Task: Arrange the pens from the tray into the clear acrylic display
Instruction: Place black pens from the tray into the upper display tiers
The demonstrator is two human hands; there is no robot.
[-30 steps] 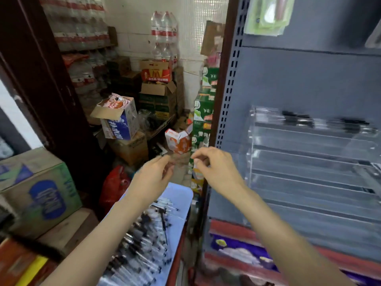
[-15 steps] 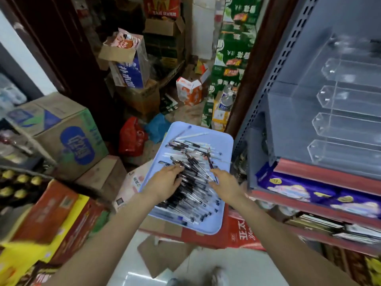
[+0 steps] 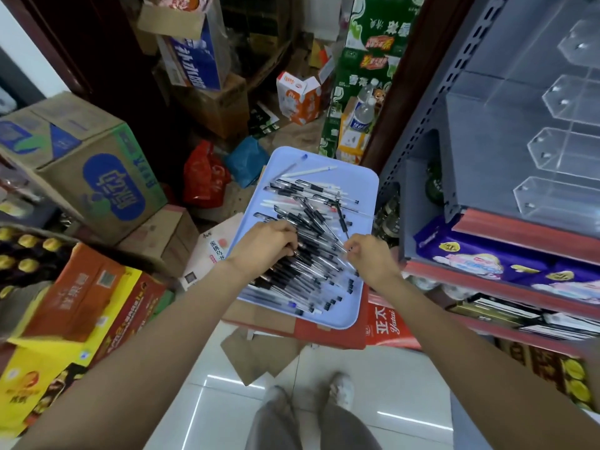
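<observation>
A light blue tray [image 3: 363, 183] sits on a red carton [image 3: 328, 332], which stands on the tiled floor [image 3: 373, 391] in front of a grey shelf unit [image 3: 422, 177]. A loose heap of clear-barrelled pens [image 3: 311, 254] with black caps covers most of the tray, thickest toward its near edge, with a few pale pens lying alone near the far edge. The left hand [image 3: 263, 245] lies palm down on the heap at the tray's left edge, fingers curled into the pens; its grip is partly closed over several of them, though just which ones it has hold of cannot be told. The right hand [image 3: 370, 254] is over the right side of the tray, fingers bent with thumb and forefinger pinched together at the tip of a pen; whether it truly holds that pen cannot be told. The clear display [image 3: 558, 134] stands on the shelf above and to the right of the tray, well apart from both hands, its stepped tiers showing no pens in the part that is in view. Cardboard boxes [image 3: 97, 164] crowd the floor left of the tray.
</observation>
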